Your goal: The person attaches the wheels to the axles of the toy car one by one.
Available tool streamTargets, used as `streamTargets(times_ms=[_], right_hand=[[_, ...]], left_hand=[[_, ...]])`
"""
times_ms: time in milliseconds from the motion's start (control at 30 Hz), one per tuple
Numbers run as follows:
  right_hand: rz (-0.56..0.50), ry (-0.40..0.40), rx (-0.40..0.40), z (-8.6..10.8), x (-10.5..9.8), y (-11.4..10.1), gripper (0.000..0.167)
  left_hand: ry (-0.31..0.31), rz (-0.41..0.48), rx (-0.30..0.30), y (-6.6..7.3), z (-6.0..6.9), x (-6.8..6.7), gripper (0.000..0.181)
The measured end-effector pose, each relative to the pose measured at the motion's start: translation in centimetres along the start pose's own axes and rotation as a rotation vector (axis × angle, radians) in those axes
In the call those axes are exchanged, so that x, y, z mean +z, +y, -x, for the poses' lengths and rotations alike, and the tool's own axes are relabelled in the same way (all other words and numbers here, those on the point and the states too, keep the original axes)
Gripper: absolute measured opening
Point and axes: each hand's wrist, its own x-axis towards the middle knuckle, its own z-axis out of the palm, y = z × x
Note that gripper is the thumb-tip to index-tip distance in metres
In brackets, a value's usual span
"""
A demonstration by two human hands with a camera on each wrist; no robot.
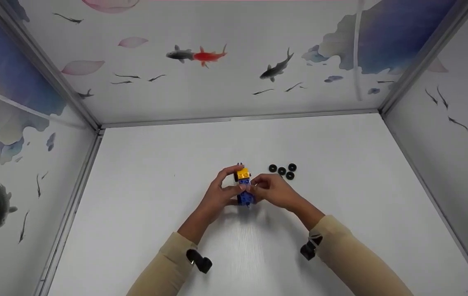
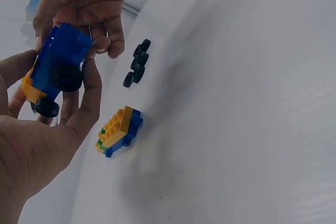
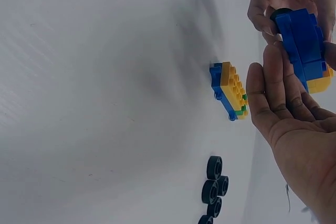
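Both hands hold a toy car of blue and yellow building blocks [image 1: 244, 197] above the table. My left hand [image 1: 219, 191] grips its left side, with the thumb and fingers spread along it. On that side, black wheels [image 2: 67, 77] are fitted to the blue base. From the other side my right hand [image 1: 277, 190] pinches the blue part near its middle, thumb on top, other fingers extended below in the right wrist view. Whether a small piece sits between the right fingertips is hidden. Below the hands stands a second yellow-and-blue block piece [image 3: 229, 90] with green bits, covered in the head view.
Several loose black wheels [image 1: 281, 170] lie in a cluster on the white table [image 1: 156, 164], beyond the right hand. Patterned white panels [image 1: 234, 90] enclose the table at the back and both sides. Small black cameras [image 1: 199, 261] are strapped to the wrists.
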Motion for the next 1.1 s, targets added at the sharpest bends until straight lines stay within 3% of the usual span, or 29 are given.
streamTargets(times_ms=[300,600,1100], right_hand=[[-0.011,0.004,0.018,0.00,-0.02,0.35,0.040],[-0.035,0.012,0.019,-0.03,-0.07,0.42,0.039],[-0.058,0.001,-0.001,-0.06,0.12,0.46,0.035]], left_hand=[[-0.033,0.005,-0.003,-0.45,0.09,-0.13,0.072],[-0.044,-0.029,0.049,-0.64,0.00,-0.22,0.074],[-0.101,0.028,0.121,-0.93,0.06,-0.56,0.049]])
